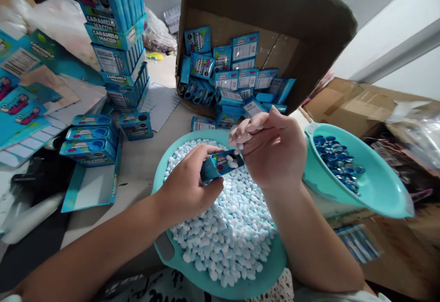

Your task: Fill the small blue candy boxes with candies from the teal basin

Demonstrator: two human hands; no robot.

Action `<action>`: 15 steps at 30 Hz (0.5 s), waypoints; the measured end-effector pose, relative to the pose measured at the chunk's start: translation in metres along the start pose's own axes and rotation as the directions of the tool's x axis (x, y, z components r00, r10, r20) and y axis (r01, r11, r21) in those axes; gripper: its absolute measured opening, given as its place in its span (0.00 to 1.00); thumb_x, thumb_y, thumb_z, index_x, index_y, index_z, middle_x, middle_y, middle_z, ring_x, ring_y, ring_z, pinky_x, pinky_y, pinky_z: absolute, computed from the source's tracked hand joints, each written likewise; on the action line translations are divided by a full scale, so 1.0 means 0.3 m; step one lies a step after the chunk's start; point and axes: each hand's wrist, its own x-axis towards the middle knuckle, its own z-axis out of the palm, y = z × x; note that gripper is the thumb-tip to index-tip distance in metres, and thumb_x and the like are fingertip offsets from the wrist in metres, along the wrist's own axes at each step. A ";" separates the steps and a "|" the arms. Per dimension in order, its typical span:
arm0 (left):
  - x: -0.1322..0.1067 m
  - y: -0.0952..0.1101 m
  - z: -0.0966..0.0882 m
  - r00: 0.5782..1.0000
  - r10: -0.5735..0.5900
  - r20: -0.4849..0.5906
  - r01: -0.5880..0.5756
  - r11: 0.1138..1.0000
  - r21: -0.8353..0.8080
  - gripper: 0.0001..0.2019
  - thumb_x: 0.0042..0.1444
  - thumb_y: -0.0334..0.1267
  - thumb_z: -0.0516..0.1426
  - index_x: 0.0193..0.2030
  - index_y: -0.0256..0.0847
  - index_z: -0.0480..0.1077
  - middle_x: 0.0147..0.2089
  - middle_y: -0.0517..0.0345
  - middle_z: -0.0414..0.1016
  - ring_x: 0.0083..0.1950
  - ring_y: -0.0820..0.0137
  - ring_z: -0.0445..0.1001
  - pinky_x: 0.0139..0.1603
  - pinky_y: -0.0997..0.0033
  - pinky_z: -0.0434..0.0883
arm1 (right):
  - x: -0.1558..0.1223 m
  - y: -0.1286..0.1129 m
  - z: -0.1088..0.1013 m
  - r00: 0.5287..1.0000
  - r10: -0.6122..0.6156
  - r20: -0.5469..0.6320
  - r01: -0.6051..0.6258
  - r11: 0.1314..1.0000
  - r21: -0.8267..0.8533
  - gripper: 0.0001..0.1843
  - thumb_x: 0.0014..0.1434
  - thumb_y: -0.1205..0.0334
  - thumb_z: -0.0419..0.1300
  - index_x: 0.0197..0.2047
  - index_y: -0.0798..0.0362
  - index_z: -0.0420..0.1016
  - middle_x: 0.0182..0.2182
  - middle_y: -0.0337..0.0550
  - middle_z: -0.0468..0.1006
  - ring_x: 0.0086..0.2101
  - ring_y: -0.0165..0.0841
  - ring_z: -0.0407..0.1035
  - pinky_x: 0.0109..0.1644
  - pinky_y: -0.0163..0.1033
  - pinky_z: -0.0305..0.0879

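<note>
My left hand (190, 183) is closed around a small blue candy box (213, 168), holding it tilted over the bowl. White candies (232, 161) lie at the box's upper end. Just right of that end, my right hand (277, 148) is cupped and tipped, palm partly showing, with a few candies at its curled fingers. Beneath both hands, a turquoise bowl (280, 270) is heaped with pale white and bluish candies (223, 233). The box's opening is partly hidden by candies and fingers.
A cardboard box (288, 31) on its side holds many blue packets (227, 79). On the left rise stacked blue boxes (118, 59) and an open display tray (89, 187) with several packets. At right, another turquoise bowl (381, 187) contains blue caps (335, 160).
</note>
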 end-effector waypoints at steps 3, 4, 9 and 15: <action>-0.002 -0.001 -0.001 1.000 0.001 0.006 -0.001 1.000 -0.009 0.23 0.54 0.36 0.58 0.58 0.41 0.69 0.53 0.51 0.73 0.39 0.66 0.74 0.35 0.70 0.70 | -0.002 0.005 -0.001 0.999 -0.010 0.046 0.011 1.000 -0.023 0.23 0.61 0.46 0.63 0.21 0.52 0.75 0.19 0.40 0.71 0.24 0.32 0.69 0.33 0.38 0.70; -0.002 -0.002 -0.001 1.000 0.009 0.002 -0.009 1.000 -0.012 0.23 0.54 0.36 0.58 0.59 0.41 0.69 0.54 0.51 0.73 0.41 0.65 0.74 0.36 0.70 0.70 | -0.003 0.006 0.000 0.998 -0.009 0.058 0.012 0.999 -0.040 0.23 0.61 0.45 0.62 0.22 0.52 0.75 0.19 0.41 0.71 0.24 0.32 0.70 0.33 0.38 0.70; 0.001 -0.011 0.001 0.997 0.064 -0.038 -0.065 0.998 -0.028 0.21 0.55 0.36 0.58 0.57 0.41 0.70 0.51 0.53 0.73 0.43 0.63 0.74 0.38 0.70 0.70 | -0.007 0.011 -0.002 0.995 -0.046 0.088 0.055 0.993 -0.108 0.23 0.64 0.44 0.59 0.24 0.50 0.73 0.20 0.40 0.69 0.25 0.33 0.70 0.34 0.41 0.72; -0.001 -0.020 0.004 0.983 0.145 -0.109 -0.151 0.987 -0.051 0.18 0.57 0.33 0.59 0.55 0.41 0.69 0.51 0.53 0.74 0.49 0.61 0.74 0.46 0.68 0.70 | -0.010 0.020 -0.005 0.982 -0.121 0.143 0.138 0.983 -0.119 0.20 0.67 0.50 0.57 0.27 0.50 0.76 0.21 0.40 0.71 0.27 0.34 0.70 0.35 0.40 0.71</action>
